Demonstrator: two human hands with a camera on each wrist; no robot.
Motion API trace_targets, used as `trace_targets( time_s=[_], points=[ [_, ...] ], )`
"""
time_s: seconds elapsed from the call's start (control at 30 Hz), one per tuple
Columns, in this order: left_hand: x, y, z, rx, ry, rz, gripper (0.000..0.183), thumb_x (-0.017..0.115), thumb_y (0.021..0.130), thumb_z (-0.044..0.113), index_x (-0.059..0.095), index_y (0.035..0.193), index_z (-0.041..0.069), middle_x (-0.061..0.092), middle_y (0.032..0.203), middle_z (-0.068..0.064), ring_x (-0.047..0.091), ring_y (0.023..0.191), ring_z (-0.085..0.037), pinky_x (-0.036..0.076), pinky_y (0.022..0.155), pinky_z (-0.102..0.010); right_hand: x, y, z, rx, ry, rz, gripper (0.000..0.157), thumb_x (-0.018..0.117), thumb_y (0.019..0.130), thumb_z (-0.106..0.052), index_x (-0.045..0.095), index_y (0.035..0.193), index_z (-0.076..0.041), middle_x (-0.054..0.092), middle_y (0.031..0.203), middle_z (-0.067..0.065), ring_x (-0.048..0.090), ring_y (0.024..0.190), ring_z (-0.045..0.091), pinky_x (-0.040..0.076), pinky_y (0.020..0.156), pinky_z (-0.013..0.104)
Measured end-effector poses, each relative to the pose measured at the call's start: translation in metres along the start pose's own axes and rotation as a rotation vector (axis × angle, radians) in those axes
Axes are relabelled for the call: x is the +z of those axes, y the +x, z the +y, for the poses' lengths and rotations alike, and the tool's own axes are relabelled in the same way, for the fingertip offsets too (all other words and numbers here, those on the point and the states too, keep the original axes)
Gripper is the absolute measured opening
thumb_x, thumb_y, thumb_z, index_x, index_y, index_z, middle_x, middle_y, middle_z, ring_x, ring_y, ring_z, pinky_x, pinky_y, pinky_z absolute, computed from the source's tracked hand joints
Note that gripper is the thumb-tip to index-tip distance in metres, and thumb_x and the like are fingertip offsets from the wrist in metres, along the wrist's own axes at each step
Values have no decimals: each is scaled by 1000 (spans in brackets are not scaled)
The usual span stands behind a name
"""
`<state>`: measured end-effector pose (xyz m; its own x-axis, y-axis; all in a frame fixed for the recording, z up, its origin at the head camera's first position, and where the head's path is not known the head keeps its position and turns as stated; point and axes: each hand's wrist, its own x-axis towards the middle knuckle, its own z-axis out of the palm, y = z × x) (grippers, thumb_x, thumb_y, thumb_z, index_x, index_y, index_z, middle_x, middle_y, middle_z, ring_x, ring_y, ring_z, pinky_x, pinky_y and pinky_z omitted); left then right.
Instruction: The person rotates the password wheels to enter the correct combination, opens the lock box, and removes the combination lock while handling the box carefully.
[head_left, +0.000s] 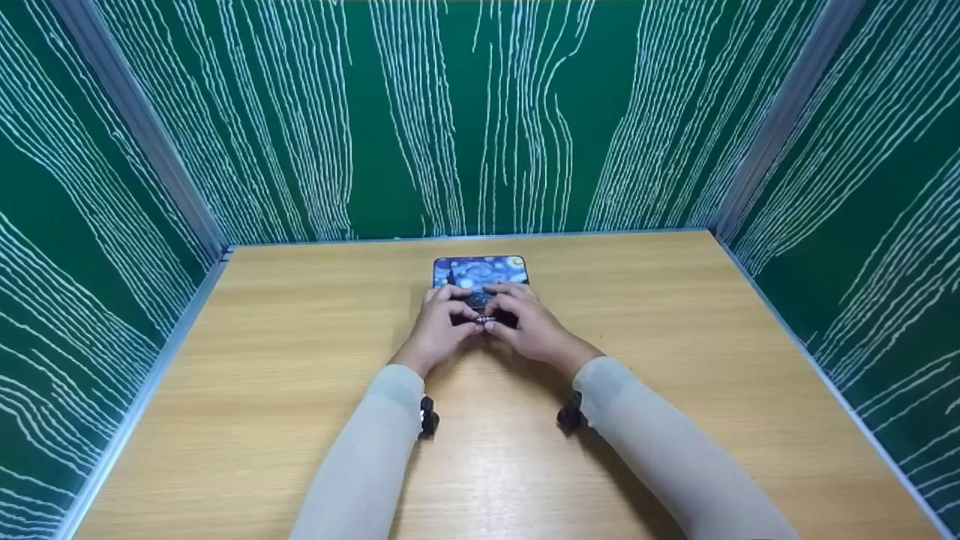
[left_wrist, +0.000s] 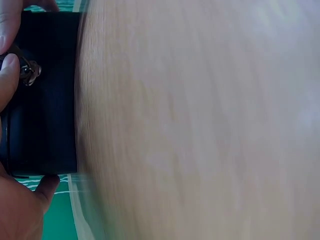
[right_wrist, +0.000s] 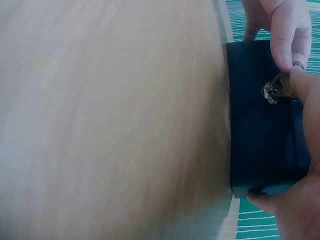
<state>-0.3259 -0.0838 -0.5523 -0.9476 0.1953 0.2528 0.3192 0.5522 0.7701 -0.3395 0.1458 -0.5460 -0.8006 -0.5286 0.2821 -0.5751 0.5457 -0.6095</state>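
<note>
A dark box (right_wrist: 260, 145) has a lid (head_left: 478, 271) printed with a swirling blue and yellow night-sky picture. On its front, a small brass-coloured padlock (right_wrist: 286, 90) hangs at a silvery metal hasp (left_wrist: 34, 73). My left hand (head_left: 441, 324) is at the box's left front, its thumb and a finger pinching the padlock. From the other side my right hand (head_left: 531, 327) pinches it too, thumb on the brass body. Other fingers of both hands rest along the lid and sides of the box. The fingertips partly hide the padlock.
The box stands on a light wooden table (head_left: 285, 337), toward its far edge. Green panels (head_left: 540, 112) with white wavy lines rise behind and on both sides, framed by grey metal posts (head_left: 150, 120). A dark wrist device (head_left: 428, 416) sits at the left sleeve.
</note>
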Motion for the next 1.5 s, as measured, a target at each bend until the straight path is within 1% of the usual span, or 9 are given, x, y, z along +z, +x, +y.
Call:
trace_targets(
  time_s=[0.17, 0.33, 0.6, 0.8, 0.93, 1.1, 1.4, 1.5],
  points=[
    [-1, -1, 1, -7, -2, -4, 7, 92, 95, 15, 89, 100, 11, 66, 157, -2, 43, 156, -31, 33, 138, -47, -1, 0, -1, 2, 1, -6, 17, 78, 108, -28, 74, 121, -18, 53, 176, 5, 36, 169, 42, 24, 140, 71],
    [-1, 0, 0, -16, -10, -7, 7, 92, 95, 14, 88, 99, 11, 66, 157, -1, 42, 158, -32, 33, 139, -49, -1, 0, -1, -3, -6, -4, 20, 79, 107, -26, 72, 123, -18, 53, 177, 7, 36, 169, 43, 24, 139, 73],
    [-1, 1, 0, -12, -27, -6, 4, 92, 95, 13, 88, 95, 12, 66, 157, -2, 43, 155, -32, 36, 136, -49, -1, 1, -2, -20, -8, 10, 16, 81, 106, -22, 73, 118, -14, 55, 175, 9, 37, 168, 45, 26, 139, 71],
    [-1, 1, 0, -15, -20, -16, 4, 92, 95, 14, 89, 98, 12, 65, 158, -2, 42, 156, -32, 35, 137, -49, -1, 1, -2, -23, 6, 11, 15, 81, 106, -24, 74, 116, -14, 55, 175, 9, 38, 167, 45, 26, 139, 72],
    [-2, 1, 0, -15, -19, -20, 6, 91, 96, 12, 90, 101, 11, 64, 158, -3, 41, 156, -32, 35, 138, -49, -1, 1, -1, -14, 8, 4, 18, 81, 106, -26, 73, 119, -16, 54, 175, 8, 38, 167, 43, 26, 138, 72],
    [-3, 0, 2, -22, -18, -15, 6, 90, 96, 11, 90, 102, 12, 64, 157, -3, 41, 156, -32, 35, 138, -49, -1, 1, 0, -6, 8, -9, 23, 81, 106, -26, 71, 124, -17, 52, 177, 8, 38, 166, 43, 26, 138, 73],
    [-2, 1, 3, -34, -6, -18, 4, 90, 97, 10, 89, 101, 12, 63, 158, -2, 41, 157, -31, 33, 139, -47, 0, 2, -1, 20, -8, -10, 16, 79, 108, -26, 74, 121, -18, 51, 177, 7, 36, 168, 43, 27, 138, 73],
    [-2, 1, 2, -16, -6, -14, 4, 90, 96, 10, 89, 100, 11, 65, 156, -4, 42, 156, -32, 36, 137, -47, 1, 2, 0, 6, -14, -8, 16, 79, 108, -26, 74, 120, -17, 52, 176, 8, 37, 167, 43, 26, 139, 71]
  ],
)
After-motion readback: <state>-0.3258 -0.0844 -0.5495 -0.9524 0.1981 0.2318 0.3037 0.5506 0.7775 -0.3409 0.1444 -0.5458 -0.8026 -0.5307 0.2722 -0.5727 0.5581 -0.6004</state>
